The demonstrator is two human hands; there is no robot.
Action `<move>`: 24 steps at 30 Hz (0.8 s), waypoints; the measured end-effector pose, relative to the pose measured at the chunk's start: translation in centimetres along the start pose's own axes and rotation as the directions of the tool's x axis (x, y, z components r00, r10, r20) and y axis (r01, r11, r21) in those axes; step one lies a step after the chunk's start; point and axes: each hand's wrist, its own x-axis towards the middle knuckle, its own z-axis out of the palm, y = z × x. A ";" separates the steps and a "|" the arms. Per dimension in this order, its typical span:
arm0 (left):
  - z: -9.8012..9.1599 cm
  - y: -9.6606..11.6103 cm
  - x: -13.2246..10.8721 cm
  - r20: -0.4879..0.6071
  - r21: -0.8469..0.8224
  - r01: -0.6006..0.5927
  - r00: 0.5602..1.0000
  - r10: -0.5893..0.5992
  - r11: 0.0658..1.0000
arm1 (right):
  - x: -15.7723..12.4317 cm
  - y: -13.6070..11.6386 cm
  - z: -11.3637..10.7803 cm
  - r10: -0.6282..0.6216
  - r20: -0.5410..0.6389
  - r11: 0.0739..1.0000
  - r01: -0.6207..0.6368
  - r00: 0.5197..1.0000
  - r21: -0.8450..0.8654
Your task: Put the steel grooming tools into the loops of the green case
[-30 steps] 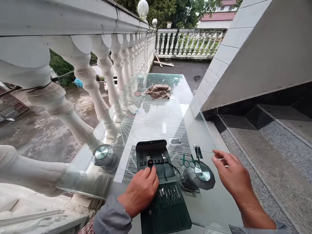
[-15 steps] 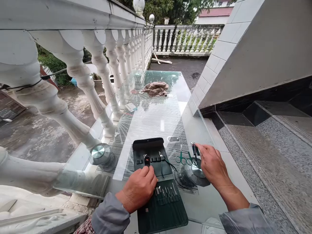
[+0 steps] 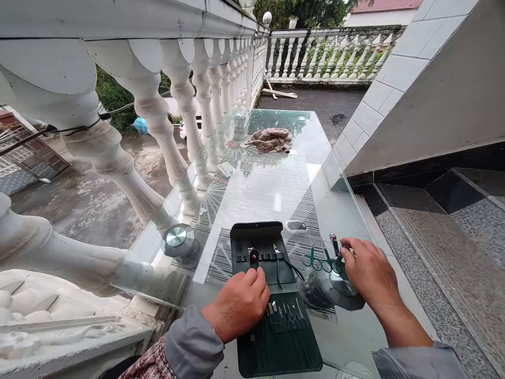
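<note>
Outdoors, the left grip [image 3: 240, 302] pinches a black-handled clipper [image 3: 254, 258] over an open dark case [image 3: 280, 352], fingers hiding its near end. By the right grip [image 3: 371, 268], right of green-handled scissors [image 3: 311, 261], is a metal clipper [image 3: 334, 244]; whether those fingers clasp it cannot be told.

Outdoor terrace [image 3: 315, 103], probably of a home: white balustrade [image 3: 152, 116], stone steps [image 3: 442, 242], glass table [image 3: 335, 210], trees [image 3: 307, 20] beyond.

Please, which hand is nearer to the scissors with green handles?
Right. The right hand is close beside the scissors, on their right side; the left hand is farther off, on their left, over the open case.
</note>
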 end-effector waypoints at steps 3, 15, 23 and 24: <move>-0.1 0.0 0.0 0.046 0.008 -0.024 0.999 0.023 1.000 | -0.1 -0.1 -0.2 0.100 0.020 0.995 -0.101 0.995 0.020; -0.1 -0.1 0.1 0.043 0.033 -0.026 0.999 0.024 0.999 | 0.4 -0.1 -0.4 0.174 0.055 0.982 -0.177 0.983 0.057; -0.2 -0.1 0.1 0.035 0.027 -0.015 0.999 0.014 1.000 | 0.3 -0.8 -1.0 0.200 0.132 0.977 -0.208 0.971 0.045; -0.2 -0.1 0.1 0.034 0.025 -0.014 0.999 0.013 1.000 | 0.4 -0.8 -1.2 0.228 0.144 0.969 -0.239 0.963 0.063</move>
